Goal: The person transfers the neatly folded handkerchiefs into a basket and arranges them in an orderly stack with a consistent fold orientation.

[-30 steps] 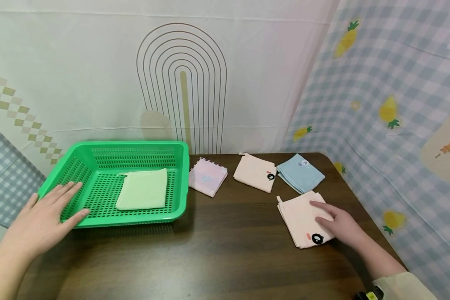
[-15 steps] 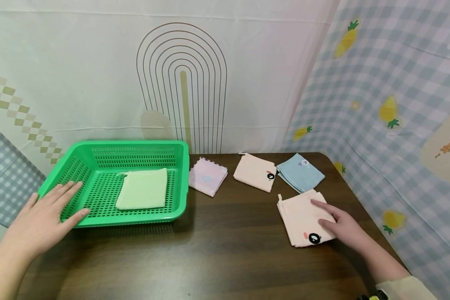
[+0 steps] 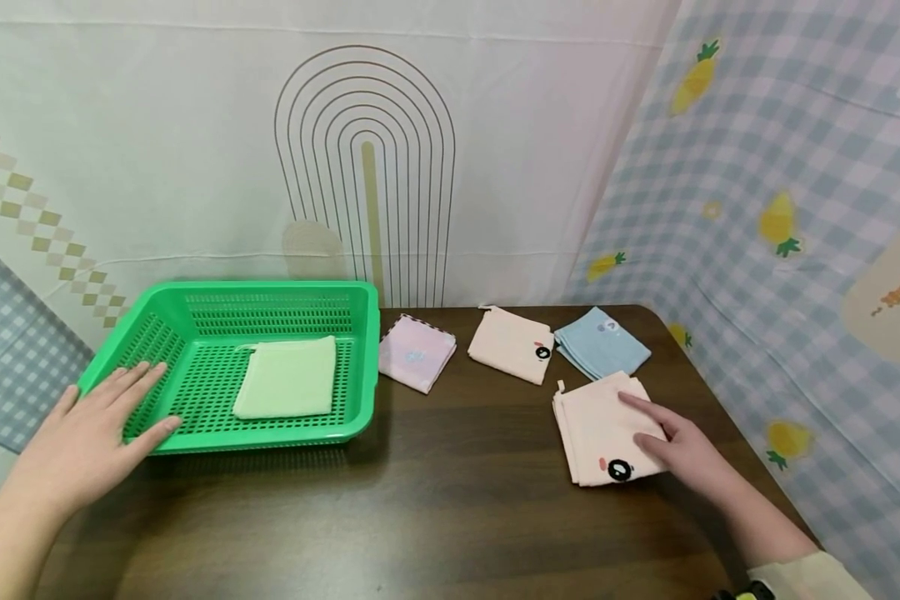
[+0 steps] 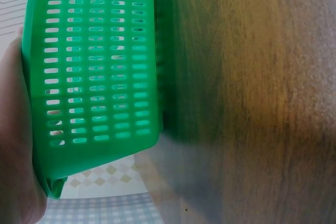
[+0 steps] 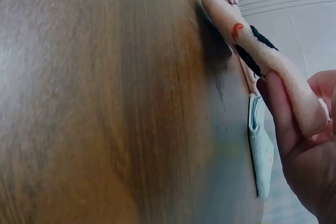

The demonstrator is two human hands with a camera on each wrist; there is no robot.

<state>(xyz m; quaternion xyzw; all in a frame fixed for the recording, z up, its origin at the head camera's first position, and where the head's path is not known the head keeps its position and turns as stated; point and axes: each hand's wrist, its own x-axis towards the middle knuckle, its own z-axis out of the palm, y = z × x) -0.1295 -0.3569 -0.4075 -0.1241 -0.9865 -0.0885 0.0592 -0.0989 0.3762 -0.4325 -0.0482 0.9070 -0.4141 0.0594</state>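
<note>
My left hand (image 3: 90, 450) rests with straight fingers over the left front corner of the green plastic basket (image 3: 270, 437). A folded pale green towel (image 3: 288, 379) lies inside the basket. At the right of the table, my right hand (image 3: 682, 450) pinches a folded peach towel (image 3: 600, 429) with a black eye patch by its right edge. In the right wrist view, thumb and fingers clasp this peach towel (image 5: 252, 40), raised off the wood. The left wrist view shows the basket's slotted side (image 4: 100, 77) beside my left hand (image 4: 16, 129).
Along the back of the table (image 3: 435, 517) lie a folded lilac towel (image 3: 416, 354), another peach towel (image 3: 506, 343) with an eye patch, and a blue towel (image 3: 603, 343). Behind hangs a white printed curtain (image 3: 510, 167); a checked curtain (image 3: 735, 275) borders the right side.
The peach towel in my right hand has shifted slightly left and up, turning a little. My left hand and the basket have stayed in place.
</note>
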